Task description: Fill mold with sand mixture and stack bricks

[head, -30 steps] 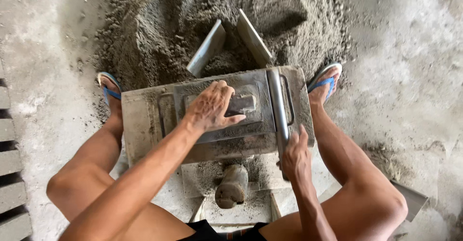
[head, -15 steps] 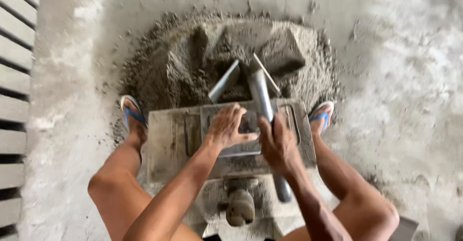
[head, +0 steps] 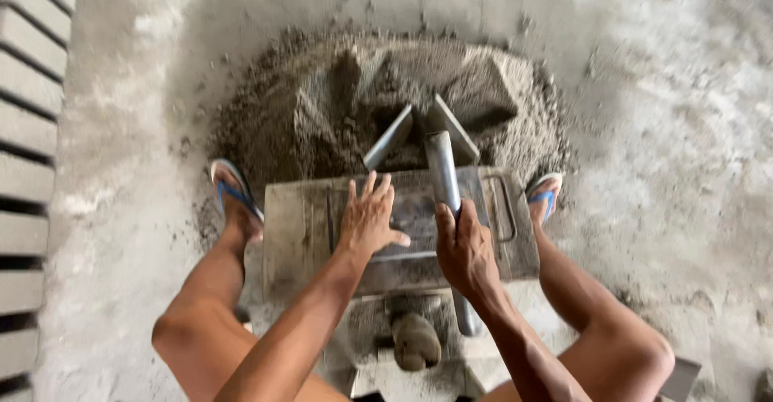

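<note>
— Looking down from the head view, what are the hands doing?

— The left hand lies flat with its fingers spread, palm pressed on the top of a grey metal mould box, near the middle of its upper face. The right hand is wrapped tight around a steel pipe handle, just beside the left hand

— Where does that handle run?

— It crosses the box from its far edge to its near edge, the upper end tilted up over the far edge, the lower end reaching past the near edge, below the wrist

— And what is around the box?

— Behind its far edge sits a heap of damp grey sand mix; two flat metal blades stick out of it in a V, just beside the handle's tip. A blue sandal touches the box's left corner, another its right corner. A wire loop handle lies on the box's right end. Below the near edge a rounded lump rests on a pale slab. Grey blocks line the left side of the floor
</note>
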